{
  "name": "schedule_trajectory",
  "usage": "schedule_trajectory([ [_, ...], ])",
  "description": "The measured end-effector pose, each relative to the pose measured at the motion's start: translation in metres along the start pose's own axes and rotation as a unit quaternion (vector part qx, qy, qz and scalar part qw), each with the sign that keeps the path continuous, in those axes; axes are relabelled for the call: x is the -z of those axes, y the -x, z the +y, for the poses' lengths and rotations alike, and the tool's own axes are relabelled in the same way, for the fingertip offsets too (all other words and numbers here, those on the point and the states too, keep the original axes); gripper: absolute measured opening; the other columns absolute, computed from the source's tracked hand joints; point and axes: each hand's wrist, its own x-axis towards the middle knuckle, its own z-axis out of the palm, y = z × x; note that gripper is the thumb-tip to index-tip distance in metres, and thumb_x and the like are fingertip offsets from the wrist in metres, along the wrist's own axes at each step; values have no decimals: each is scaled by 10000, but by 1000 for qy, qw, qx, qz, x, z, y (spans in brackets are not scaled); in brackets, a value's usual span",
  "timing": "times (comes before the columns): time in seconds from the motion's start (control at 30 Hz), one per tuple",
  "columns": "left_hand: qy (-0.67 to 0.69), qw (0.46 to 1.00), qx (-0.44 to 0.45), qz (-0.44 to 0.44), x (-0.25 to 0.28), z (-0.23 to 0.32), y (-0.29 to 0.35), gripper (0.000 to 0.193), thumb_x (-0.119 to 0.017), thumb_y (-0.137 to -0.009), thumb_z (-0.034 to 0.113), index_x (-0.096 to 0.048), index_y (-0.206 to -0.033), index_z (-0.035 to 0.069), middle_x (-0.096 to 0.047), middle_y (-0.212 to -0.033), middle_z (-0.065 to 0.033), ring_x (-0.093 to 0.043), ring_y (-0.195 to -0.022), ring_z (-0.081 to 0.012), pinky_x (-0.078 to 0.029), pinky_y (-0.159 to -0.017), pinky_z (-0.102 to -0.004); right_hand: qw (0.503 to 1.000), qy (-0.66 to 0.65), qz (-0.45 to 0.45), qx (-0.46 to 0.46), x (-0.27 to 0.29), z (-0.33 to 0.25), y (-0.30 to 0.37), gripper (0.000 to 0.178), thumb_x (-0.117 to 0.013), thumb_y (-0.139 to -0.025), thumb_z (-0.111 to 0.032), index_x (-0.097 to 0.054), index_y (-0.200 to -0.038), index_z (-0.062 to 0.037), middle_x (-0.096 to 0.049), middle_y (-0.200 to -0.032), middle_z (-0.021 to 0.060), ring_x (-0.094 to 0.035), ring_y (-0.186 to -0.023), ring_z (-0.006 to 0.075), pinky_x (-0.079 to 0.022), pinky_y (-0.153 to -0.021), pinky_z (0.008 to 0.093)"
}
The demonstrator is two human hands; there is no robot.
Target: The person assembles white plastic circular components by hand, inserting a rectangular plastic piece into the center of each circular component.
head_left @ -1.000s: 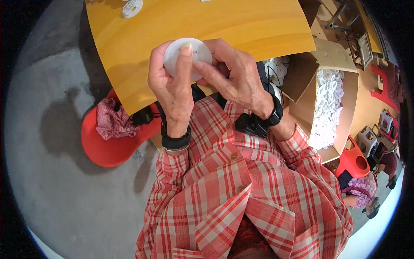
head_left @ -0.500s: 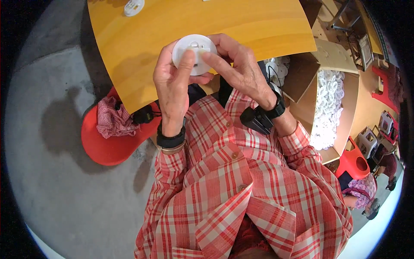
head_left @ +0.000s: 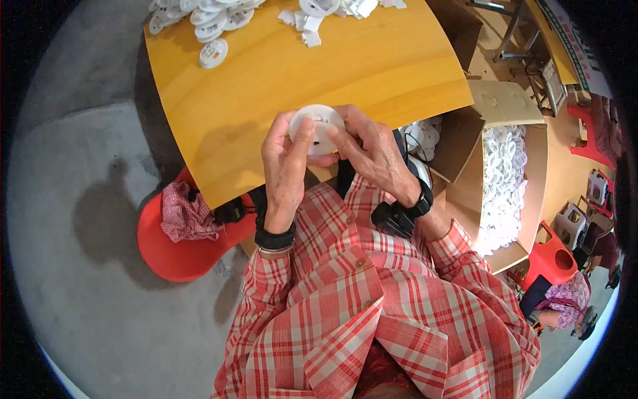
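Between my two hands is a round white plastic disc [head_left: 320, 141] with small slots and raised fittings on its face, held over the near edge of the table. My left hand [head_left: 286, 163] grips its left side, thumb pressed on the face. On the other side my right hand [head_left: 373, 149] holds the rim, its thumb also on the face. Fingers wrap behind the disc, where I cannot see them fully. A single similar white disc [head_left: 213, 53] lies farther off on the tabletop, beside a heap of white discs [head_left: 216, 16].
The yellow wooden table [head_left: 259, 86] also bears small white square pieces [head_left: 310, 30]. At right stands an open cardboard box [head_left: 537, 176] full of white plastic parts [head_left: 503, 193]. A red stool [head_left: 176, 256] with checked cloth [head_left: 189, 216] is at left. Another person [head_left: 565, 299] sits far right.
The view has tilted up, so the heaps at the table's far side now show. Both hands keep hold of the disc, which appears lower and slightly right in the picture.
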Motion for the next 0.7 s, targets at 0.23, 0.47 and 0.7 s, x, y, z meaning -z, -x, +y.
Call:
schedule_trajectory([
  [0.23,-33,999,-18,-27,-6,-8,-4,213,-552,-900,185,-519,-1030,19,-609,-935,-71,-627,-755,-129,-569,-552,-249,998,7,53,45,0,10,5,203,-587,-856,-150,-534,-996,-12,-519,-621,145,-551,-531,238,-427,-489,323],
  [0.47,-270,960,-35,-72,37,22,-36,465,-535,-904,362,-457,-1238,47,-572,-1044,-110,-597,-794,-153,-491,-672,-256,931,-220,280,-75,53,35,18,147,-554,-901,-147,-544,-992,-31,-493,-702,-23,-453,-572,47,-366,-504,185],
  [0.7,-584,774,-223,97,138,53,-137,474,-620,-823,362,-516,-1185,73,-586,-1065,-170,-543,-961,-296,-417,-834,-391,800,-222,549,-100,136,177,73,145,-557,-898,-212,-501,-858,-85,-526,-649,1,-420,-495,37,-321,-437,169],
])
